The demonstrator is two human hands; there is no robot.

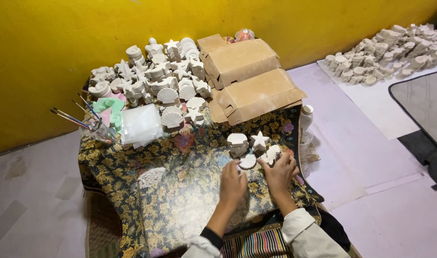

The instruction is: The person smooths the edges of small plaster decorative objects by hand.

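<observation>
Hands on small white plaster casts, floral cloth, front right.

The left hand (233,184) rests fingertips on a round shell-shaped cast (248,162); it lies flat, fan edge toward the person, with no marked long axis. The right hand (279,173) has its fingers closed around a second white cast (273,153), shape unclear. Just beyond stand one star cast (259,140) and one blocky cast (237,141), four pieces in this cluster. Two cardboard boxes (249,79) sit behind; a heap of casts (154,79), too many to count, lies further left.
</observation>
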